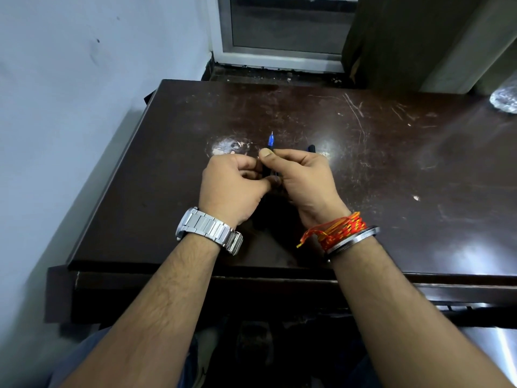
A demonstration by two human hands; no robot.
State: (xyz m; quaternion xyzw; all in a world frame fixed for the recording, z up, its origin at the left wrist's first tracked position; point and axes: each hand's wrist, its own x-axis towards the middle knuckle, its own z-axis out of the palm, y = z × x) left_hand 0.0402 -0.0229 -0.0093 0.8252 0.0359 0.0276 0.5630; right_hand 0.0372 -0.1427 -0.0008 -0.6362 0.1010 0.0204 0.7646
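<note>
A blue pen [270, 141] with a thin metal tip points away from me above the dark wooden table [391, 169]. My right hand [305, 180] grips its dark barrel, with the thumb near the blue front end. My left hand [232, 186] has its fingers curled against the same barrel from the left, touching the right hand. Most of the pen is hidden between the two hands. A small dark part [311, 148] shows just past my right hand's fingers; what it is cannot be made out.
The table is scratched, with a worn pale patch [226, 147] ahead of my left hand. A crumpled clear wrapper [505, 99] lies at the far right edge. A white wall runs along the left, a window frame [279, 56] stands behind, and a curtain [405, 37] hangs at the back right.
</note>
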